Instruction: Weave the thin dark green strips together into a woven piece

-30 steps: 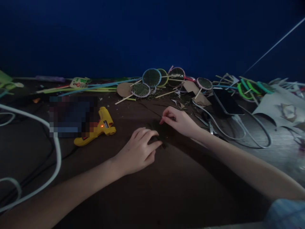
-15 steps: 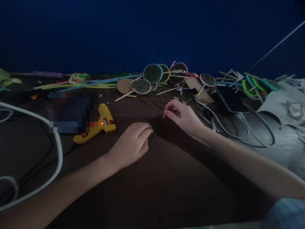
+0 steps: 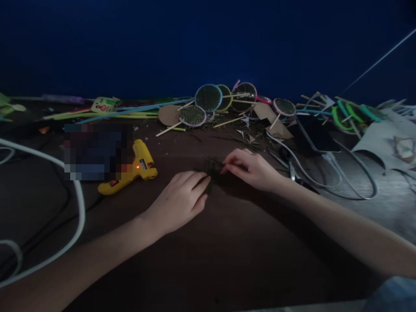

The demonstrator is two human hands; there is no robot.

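Fingers bent and pressed down, my left hand (image 3: pixel 183 200) holds the near left side of a small patch of thin dark green strips (image 3: pixel 212 165) against the table. From the right, my right hand (image 3: pixel 251 170) pinches the end of one thin dark strip at the edge of this patch. The strips seem to cross one another, but shadow and my fingers hide much of them. Left of my left hand lies a yellow hot glue gun (image 3: pixel 143 162) with its small light glowing orange.
Small round rackets with stick handles, one a blue-rimmed racket (image 3: pixel 208 98), lie along the back among cardboard scraps. Scissors (image 3: pixel 291 171), a phone (image 3: pixel 316 136) with a white cable, and white paper (image 3: pixel 383 138) lie right. A thick white cord (image 3: pixel 81 208) curves at left.
My right hand has come down slightly toward the table and now pinches a strip. The dark green strips show more clearly between the hands. My left hand has barely moved.
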